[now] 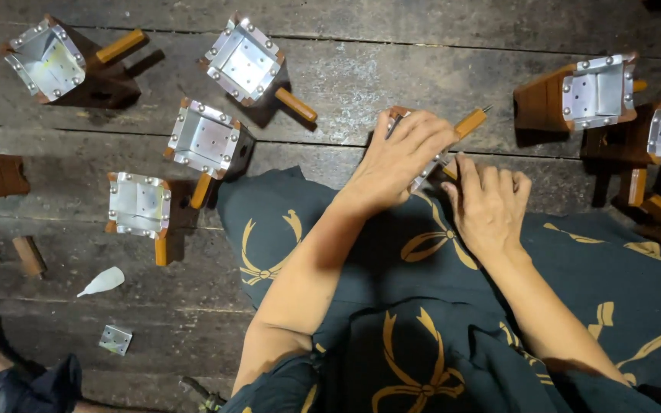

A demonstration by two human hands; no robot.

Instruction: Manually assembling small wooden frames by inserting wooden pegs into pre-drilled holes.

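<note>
Both hands, left hand (399,157) and right hand (491,203), clamped on wooden scoop (470,122); plank floor (361,69) bare ahead.

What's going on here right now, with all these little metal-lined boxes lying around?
A person sits on a plank floor in dark patterned cloth. Both hands grip one small metal-lined wooden scoop: the left hand covers its top, the right hand presses its side. Four similar scoops lie to the left, the nearest beside the knee, and more lie at the right. A small white bottle and a loose metal plate lie on the floor.
</note>
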